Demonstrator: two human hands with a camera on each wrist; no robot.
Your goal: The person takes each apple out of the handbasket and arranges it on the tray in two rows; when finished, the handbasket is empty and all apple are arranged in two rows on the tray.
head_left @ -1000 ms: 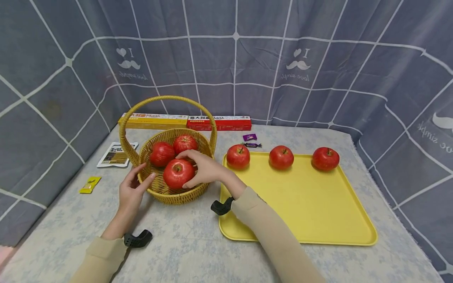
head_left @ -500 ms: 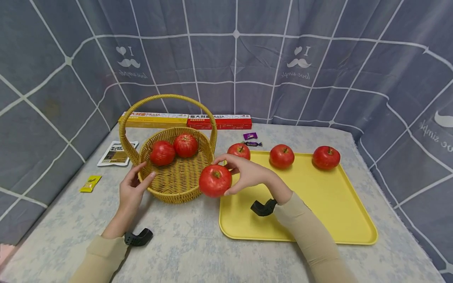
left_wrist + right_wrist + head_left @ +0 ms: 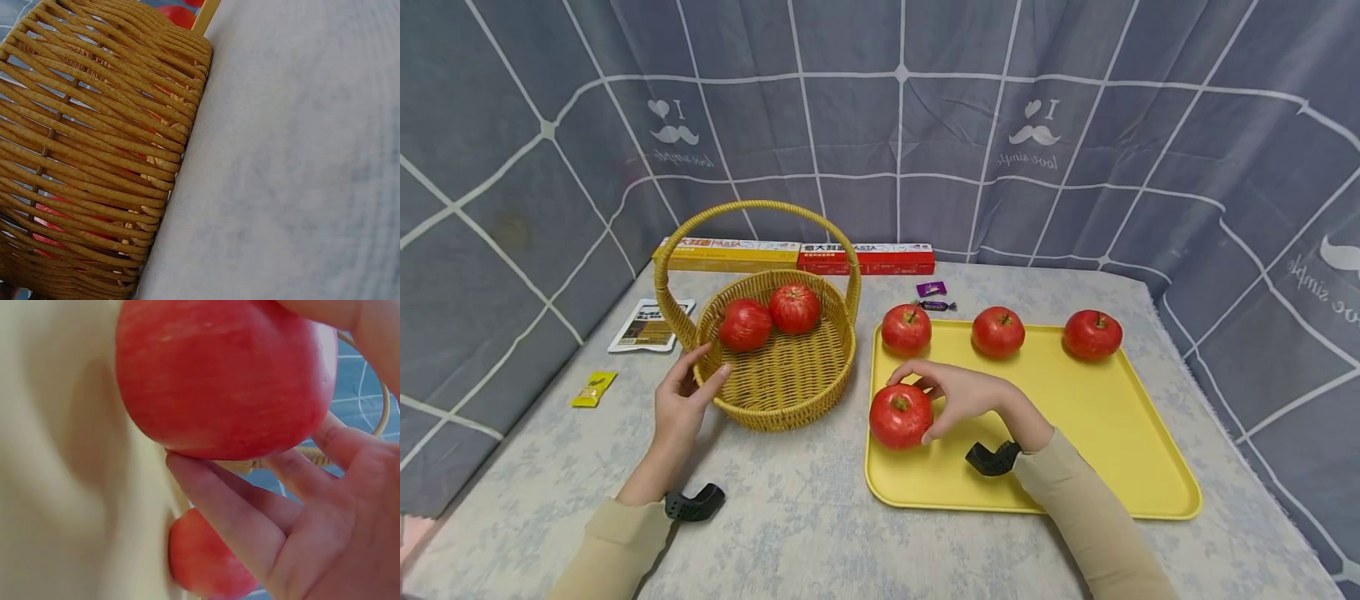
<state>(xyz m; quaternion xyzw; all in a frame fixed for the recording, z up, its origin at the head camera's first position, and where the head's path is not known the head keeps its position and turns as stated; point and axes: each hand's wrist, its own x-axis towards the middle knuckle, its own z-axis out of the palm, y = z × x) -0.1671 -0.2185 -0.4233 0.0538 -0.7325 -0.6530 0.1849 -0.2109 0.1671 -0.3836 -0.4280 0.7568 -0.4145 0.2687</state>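
Grey patterned cloth covers the table, seen from the head: the right hand (image 3: 966,396) grips a red apple (image 3: 901,416) on the yellow tray (image 3: 1075,417); the left hand (image 3: 679,400) rests open against the wicker basket (image 3: 775,392). Left wrist view: basket weave (image 3: 94,150), no hand visible. Right wrist view: fingers (image 3: 231,512) curl around the apple (image 3: 219,375).

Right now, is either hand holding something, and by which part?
The right hand grips an apple round its sides; the left hand only rests against the basket wall.
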